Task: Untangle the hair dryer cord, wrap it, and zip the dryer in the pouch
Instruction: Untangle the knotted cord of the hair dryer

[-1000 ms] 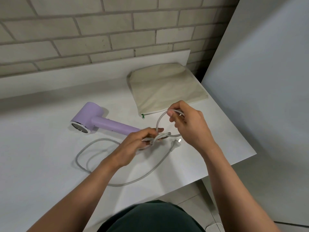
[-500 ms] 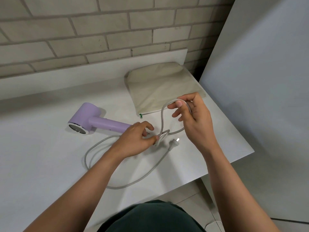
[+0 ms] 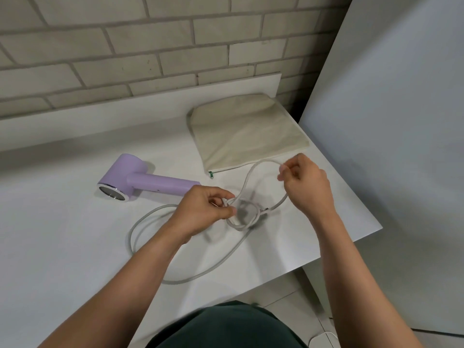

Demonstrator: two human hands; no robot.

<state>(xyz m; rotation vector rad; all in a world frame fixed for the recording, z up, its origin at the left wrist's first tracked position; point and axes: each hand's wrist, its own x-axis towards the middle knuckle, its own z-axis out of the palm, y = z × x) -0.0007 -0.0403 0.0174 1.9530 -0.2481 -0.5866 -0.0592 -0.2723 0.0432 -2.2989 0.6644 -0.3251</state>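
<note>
A lilac hair dryer (image 3: 135, 179) lies on its side on the white table (image 3: 62, 247), nozzle toward the front left. Its grey cord (image 3: 200, 275) runs in a wide loop over the table and crosses itself in a loose knot (image 3: 244, 217) near the plug. My left hand (image 3: 206, 209) pinches the cord at the knot's left side. My right hand (image 3: 306, 184) holds a raised loop of the cord just in front of the pouch. The beige fabric pouch (image 3: 246, 129) lies flat at the back right, its green zip pull (image 3: 211, 175) at the near left corner.
A brick wall (image 3: 150, 46) rises behind a raised white ledge at the table's back. A pale grey panel (image 3: 401, 146) stands close on the right, just past the table's right edge. The front edge runs diagonally near my body.
My right hand has drawn the loop further right and wider, in front of the pouch. The knot has loosened into an open ring by my left hand, which stays at the crossing.
</note>
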